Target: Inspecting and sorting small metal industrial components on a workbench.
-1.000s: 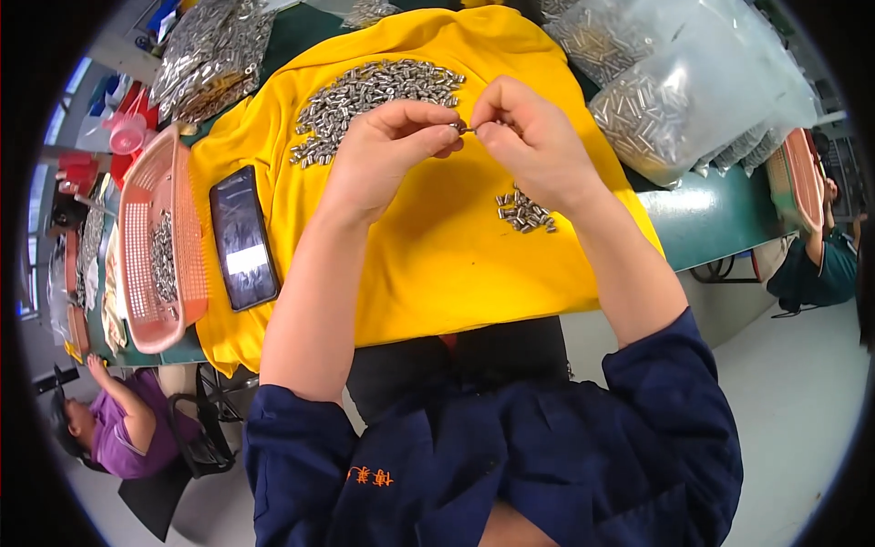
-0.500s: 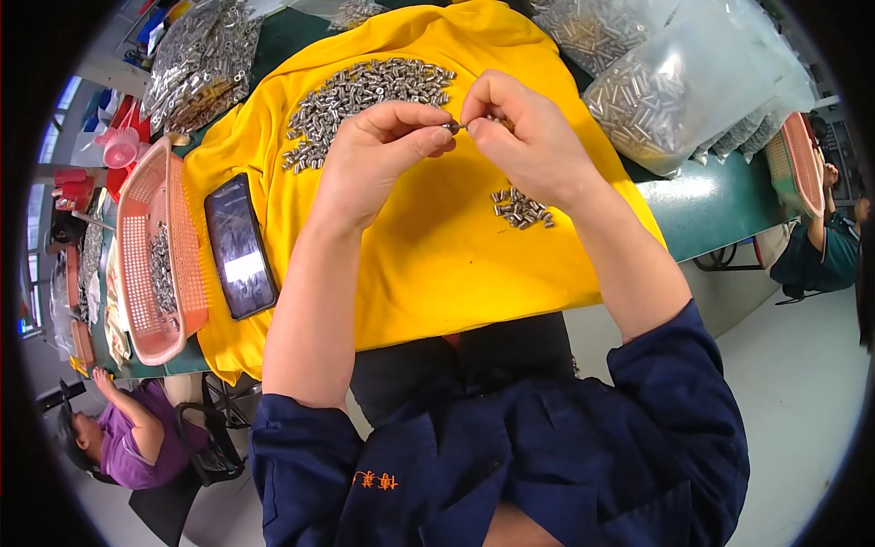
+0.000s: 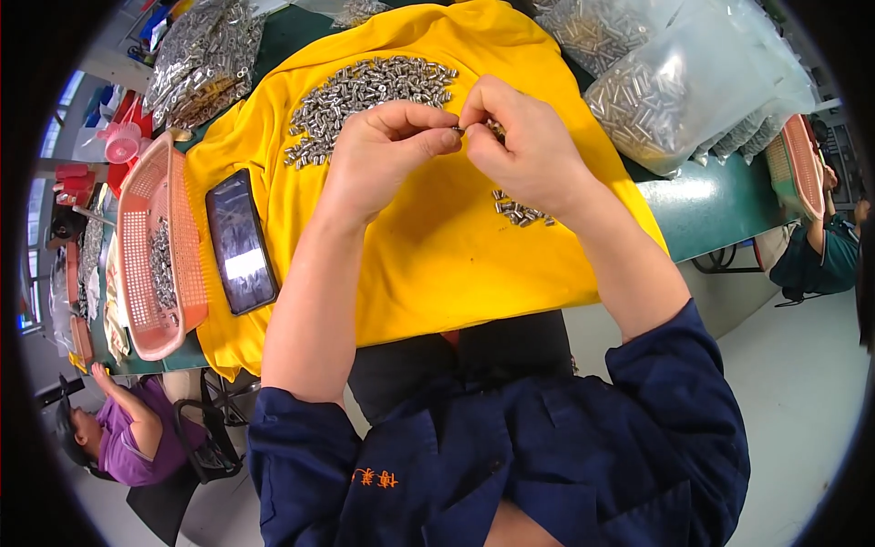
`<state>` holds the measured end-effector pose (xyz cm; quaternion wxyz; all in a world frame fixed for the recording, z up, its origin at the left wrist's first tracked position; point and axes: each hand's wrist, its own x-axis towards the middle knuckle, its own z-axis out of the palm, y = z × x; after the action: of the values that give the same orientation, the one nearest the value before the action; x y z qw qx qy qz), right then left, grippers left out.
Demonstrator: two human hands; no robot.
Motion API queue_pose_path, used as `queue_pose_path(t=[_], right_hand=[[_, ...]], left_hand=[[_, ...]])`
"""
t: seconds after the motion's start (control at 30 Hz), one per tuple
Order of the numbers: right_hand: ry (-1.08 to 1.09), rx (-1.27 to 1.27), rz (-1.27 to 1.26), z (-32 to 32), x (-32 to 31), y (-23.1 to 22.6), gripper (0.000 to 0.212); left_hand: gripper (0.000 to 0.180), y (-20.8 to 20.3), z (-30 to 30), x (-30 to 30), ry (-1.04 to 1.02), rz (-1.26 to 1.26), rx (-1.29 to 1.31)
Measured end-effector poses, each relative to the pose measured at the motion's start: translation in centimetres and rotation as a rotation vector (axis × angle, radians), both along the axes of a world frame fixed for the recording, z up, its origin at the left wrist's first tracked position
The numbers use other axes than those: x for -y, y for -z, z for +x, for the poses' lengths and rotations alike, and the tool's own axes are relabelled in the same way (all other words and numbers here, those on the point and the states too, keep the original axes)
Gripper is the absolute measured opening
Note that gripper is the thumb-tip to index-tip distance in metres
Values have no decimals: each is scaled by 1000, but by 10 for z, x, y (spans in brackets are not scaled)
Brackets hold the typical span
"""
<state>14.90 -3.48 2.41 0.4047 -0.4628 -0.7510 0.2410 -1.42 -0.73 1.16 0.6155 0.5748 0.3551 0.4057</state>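
Above the yellow cloth (image 3: 410, 273), my left hand (image 3: 387, 150) and my right hand (image 3: 529, 150) meet fingertip to fingertip. Between them is a small dark metal part (image 3: 458, 129), pinched by both thumbs and forefingers and mostly covered. More small metal pieces (image 3: 497, 130) show in the curled fingers of my right hand. Beyond my left hand spreads a large pile of short silver metal cylinders (image 3: 365, 87). A smaller group of the same cylinders (image 3: 521, 211) lies below my right wrist, partly hidden by it.
A black phone (image 3: 241, 242) lies on the cloth at left, beside a pink basket (image 3: 190, 283) with metal parts. Clear bags of metal parts (image 3: 196, 64) stand back left, others (image 3: 643, 100) back right. The green table (image 3: 720, 214) shows at right. A person in purple (image 3: 146, 428) sits at left.
My right hand has shifted slightly, its fingers curling closer around the small metal part. It covers a little more of the smaller group of cylinders. My left hand has barely moved.
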Motion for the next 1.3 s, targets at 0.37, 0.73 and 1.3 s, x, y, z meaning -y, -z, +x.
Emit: queue_pose_path(t=[0.37, 0.73, 1.3], right_hand=[[-7, -96, -122, 0, -1, -2, 6], [-33, -253, -178, 3, -1, -8, 4], [20, -21, -5, -4, 1, 2, 7]], left_hand=[[11, -3, -1, 1, -98, 74, -77], [12, 3, -2, -2, 21, -3, 101], [10, -1, -1, 2, -26, 125, -150]])
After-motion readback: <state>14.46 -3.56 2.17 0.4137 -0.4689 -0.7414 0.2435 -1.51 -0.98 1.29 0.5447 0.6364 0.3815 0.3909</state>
